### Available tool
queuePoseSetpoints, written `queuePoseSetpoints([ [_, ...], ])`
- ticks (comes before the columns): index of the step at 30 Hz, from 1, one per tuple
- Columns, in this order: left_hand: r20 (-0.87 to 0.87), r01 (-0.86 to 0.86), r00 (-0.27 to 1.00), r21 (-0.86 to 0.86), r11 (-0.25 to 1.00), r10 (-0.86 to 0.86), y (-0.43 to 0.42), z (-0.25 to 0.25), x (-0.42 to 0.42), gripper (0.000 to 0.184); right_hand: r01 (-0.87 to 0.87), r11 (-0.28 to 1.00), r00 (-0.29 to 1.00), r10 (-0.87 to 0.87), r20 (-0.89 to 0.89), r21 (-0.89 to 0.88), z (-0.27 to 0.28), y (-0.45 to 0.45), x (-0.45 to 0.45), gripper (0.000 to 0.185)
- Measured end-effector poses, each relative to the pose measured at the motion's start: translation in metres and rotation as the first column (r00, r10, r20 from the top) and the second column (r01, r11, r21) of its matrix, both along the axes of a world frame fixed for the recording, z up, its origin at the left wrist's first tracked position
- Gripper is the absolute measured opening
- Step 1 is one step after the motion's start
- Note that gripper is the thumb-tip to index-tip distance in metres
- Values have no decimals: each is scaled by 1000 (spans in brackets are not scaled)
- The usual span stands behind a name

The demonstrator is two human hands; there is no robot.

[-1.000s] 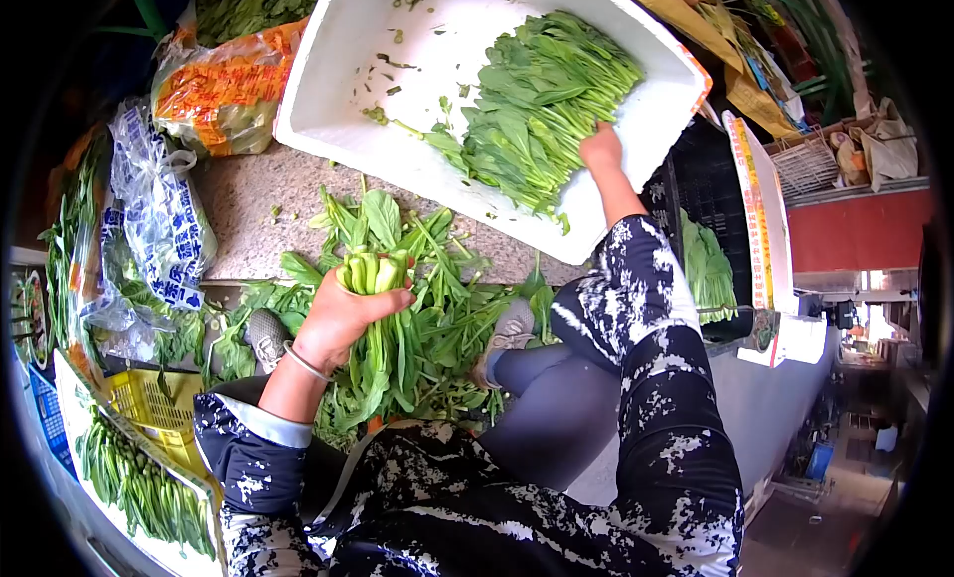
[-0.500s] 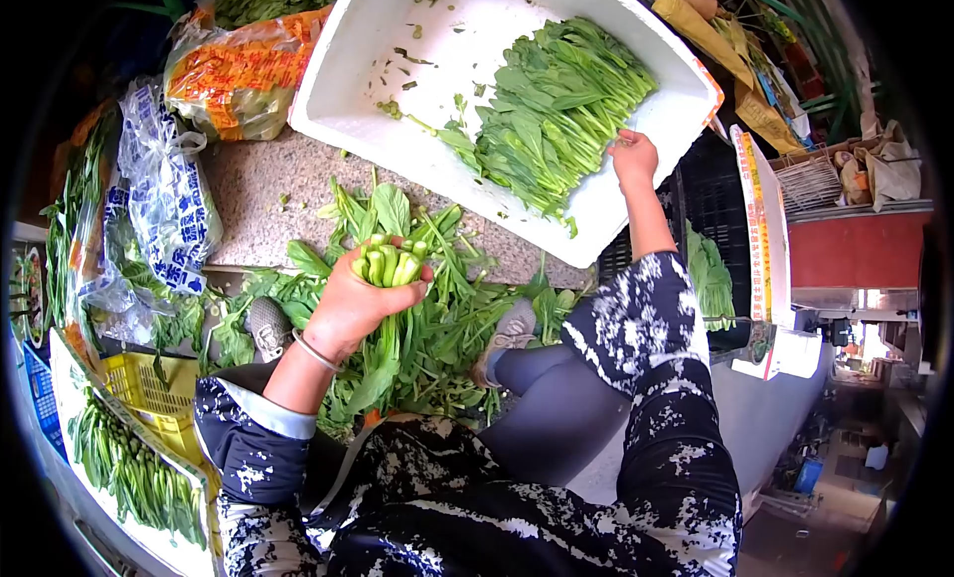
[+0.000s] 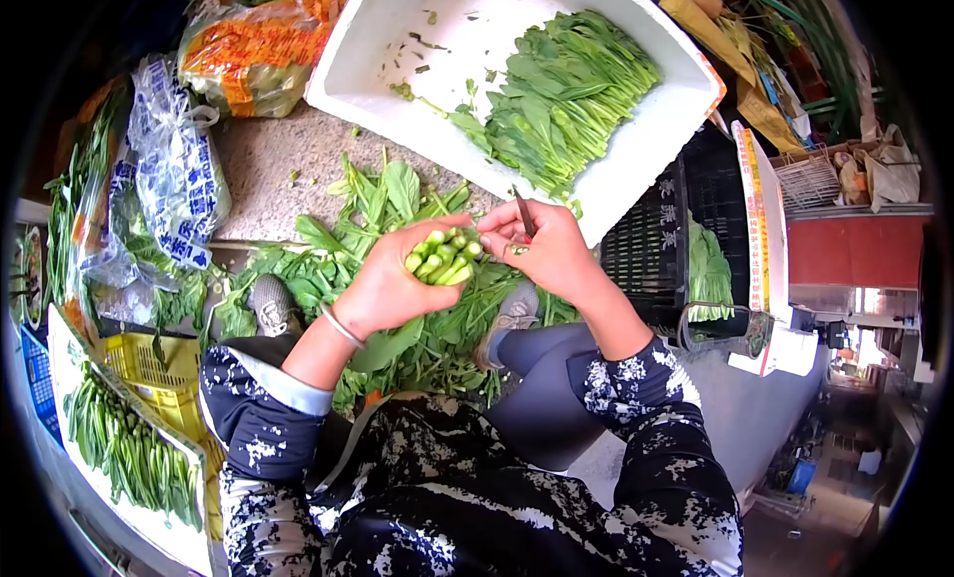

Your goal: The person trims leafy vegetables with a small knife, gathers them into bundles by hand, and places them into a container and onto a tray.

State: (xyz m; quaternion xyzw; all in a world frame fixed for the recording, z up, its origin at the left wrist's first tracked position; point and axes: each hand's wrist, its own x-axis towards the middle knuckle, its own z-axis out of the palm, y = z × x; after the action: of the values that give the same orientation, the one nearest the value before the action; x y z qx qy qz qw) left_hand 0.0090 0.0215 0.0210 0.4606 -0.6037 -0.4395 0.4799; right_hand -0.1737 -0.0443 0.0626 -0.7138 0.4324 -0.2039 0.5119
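The left hand (image 3: 390, 281) wraps its fingers around a leafy-green bunch (image 3: 439, 257); at its three o'clock, the right hand's (image 3: 558, 251) fingers pinch a small knife (image 3: 524, 215). A blade slip could nick the left fingertips.

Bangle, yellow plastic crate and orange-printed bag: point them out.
Bangle (image 3: 341, 329): head view, middle of the band.
Yellow plastic crate (image 3: 183, 392): head view, side wall.
Orange-printed bag (image 3: 260, 52): head view, printed side.

Right hand (image 3: 542, 247) now beside stems (image 3: 439, 259)
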Motion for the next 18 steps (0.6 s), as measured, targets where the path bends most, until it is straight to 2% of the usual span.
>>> queuePoseSetpoints([
  [1,-188,100,981,254,962,-52,4,3,0,34,-9,1000,1000,9,2,12,3,2,3,15],
  [2,-120,91,991,260,961,-61,3,2,2,34,45,994,998,-42,-36,104,9,2,5,16],
  [3,-156,106,986,302,947,-61,2,-1,5,35,97,976,994,-83,-77,196,12,1,8,16],
  [4,-202,89,979,315,945,-24,1,-4,6,35,117,978,992,-124,35,173,3,-1,7,18],
  [5,-245,72,969,328,942,11,1,-5,6,36,98,985,995,-100,8,141,-7,-6,4,27],
  [6,-346,86,937,375,923,54,0,0,5,35,39,980,997,-53,63,197,-5,-6,1,32],
  [10,-479,127,872,422,898,103,-2,-3,7,35,-124,950,969,53,240,288,-10,2,4,44],
  [13,-503,143,857,439,887,110,-3,0,8,35,-150,949,983,114,144,276,-7,2,5,44],
  [15,-520,114,842,432,895,144,-3,0,5,28,-99,961,982,54,179,257,-9,4,9,40],
  [18,-513,123,847,444,887,140,-2,1,6,31,-116,922,986,60,158,368,-6,-3,6,34],
])
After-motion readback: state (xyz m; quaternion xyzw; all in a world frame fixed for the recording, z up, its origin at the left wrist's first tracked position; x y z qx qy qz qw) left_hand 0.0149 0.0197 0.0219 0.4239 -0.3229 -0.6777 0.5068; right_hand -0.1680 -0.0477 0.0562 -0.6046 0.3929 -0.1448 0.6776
